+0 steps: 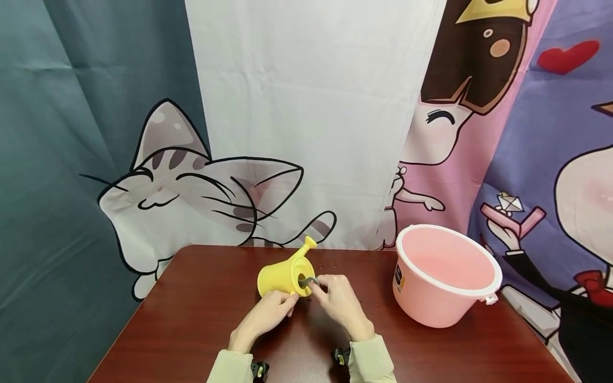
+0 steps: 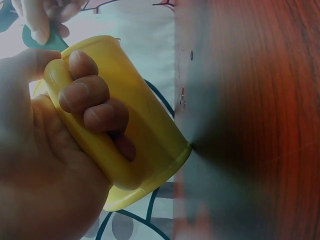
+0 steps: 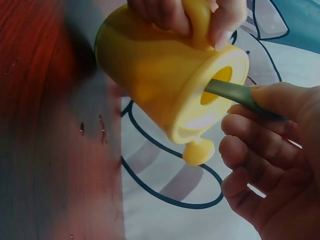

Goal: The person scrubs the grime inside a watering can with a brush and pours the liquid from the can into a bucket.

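Note:
A yellow watering can (image 1: 275,280) is tipped on its side above the table, its top opening turned toward my right hand and its spout pointing up and away. The fingers of my left hand (image 1: 267,315) curl round the can's handle (image 2: 80,130). Between thumb and forefinger, my right hand (image 1: 341,304) pinches a green flat-handled tool (image 3: 235,92). The far end of that tool goes through the can's opening and is hidden inside, so its kind cannot be told. The other right fingers are loosely bent beside the opening.
A pink bucket (image 1: 431,306) with a white rim stands on the table to the right. Small water drops (image 3: 102,129) lie on the dark red wooden table (image 1: 191,319). Behind the table's far edge hangs a printed cloth (image 1: 316,106) with cartoon figures.

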The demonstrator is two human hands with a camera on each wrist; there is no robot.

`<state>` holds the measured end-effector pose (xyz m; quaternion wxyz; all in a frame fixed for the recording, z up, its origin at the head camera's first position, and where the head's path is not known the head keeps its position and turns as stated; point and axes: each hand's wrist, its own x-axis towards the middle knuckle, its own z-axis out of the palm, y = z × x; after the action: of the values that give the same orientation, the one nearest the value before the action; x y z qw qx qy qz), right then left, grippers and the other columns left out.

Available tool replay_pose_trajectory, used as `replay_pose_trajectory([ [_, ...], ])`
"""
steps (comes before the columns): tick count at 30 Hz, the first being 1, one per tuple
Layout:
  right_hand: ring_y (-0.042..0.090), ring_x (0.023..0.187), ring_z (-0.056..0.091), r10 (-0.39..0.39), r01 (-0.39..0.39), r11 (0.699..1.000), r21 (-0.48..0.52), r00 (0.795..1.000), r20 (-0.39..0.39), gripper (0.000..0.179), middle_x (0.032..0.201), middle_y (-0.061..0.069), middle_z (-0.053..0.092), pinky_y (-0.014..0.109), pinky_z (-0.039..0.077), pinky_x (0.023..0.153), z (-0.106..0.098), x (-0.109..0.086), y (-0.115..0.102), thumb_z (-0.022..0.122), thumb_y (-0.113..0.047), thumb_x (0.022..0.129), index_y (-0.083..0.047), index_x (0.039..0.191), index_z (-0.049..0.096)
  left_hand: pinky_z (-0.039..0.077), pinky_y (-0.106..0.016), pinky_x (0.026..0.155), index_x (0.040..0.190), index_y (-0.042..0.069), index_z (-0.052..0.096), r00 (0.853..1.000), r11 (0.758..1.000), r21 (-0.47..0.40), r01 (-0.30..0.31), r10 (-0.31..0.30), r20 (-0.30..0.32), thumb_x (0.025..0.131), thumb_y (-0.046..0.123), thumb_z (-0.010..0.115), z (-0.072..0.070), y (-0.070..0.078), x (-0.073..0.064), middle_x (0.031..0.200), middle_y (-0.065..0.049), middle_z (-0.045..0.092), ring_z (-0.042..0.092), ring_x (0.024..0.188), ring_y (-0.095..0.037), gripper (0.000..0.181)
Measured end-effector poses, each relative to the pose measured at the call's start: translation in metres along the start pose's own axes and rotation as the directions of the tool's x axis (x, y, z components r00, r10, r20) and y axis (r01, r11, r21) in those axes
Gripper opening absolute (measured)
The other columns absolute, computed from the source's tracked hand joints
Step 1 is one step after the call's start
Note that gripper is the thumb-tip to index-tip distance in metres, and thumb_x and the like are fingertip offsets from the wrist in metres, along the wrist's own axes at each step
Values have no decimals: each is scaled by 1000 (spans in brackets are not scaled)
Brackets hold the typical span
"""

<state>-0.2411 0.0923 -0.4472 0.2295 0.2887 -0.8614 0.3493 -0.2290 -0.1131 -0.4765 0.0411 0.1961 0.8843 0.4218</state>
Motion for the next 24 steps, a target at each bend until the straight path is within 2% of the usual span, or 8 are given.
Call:
replay_pose_trajectory([
  [3,0,51,35,13,-13,1000,-16,999,30,36,53,-19,34,18,30,47,3,-2,-1,71,-13,87,-25,59,53,32,-24,49,64,7,59,1000,1000,1,-2,2,2,103,40,45,1,0,-1,51,9,41,35,47,-6,54],
  [9,0,52,36,30,-25,997,-74,998,64,36,54,-20,32,19,33,49,7,-1,-2,70,-14,87,-25,59,50,32,-24,49,61,14,56,1000,1000,9,-9,9,-11,103,41,44,2,0,0,51,9,41,35,47,-6,51],
  [18,1,50,35,33,-31,995,-94,999,20,40,52,-19,30,19,31,47,-1,-2,-4,71,-13,86,-25,57,46,33,-24,49,61,13,57,1000,1000,17,-23,23,-10,103,39,45,1,2,0,51,9,42,36,48,-6,51],
  [24,2,52,34,44,-43,995,-89,999,16,39,53,-18,28,20,31,48,-13,0,-5,71,-15,87,-26,58,47,32,-24,49,62,12,57,1000,1000,-1,-5,5,8,103,40,46,1,3,0,51,9,42,35,47,-6,51],
])
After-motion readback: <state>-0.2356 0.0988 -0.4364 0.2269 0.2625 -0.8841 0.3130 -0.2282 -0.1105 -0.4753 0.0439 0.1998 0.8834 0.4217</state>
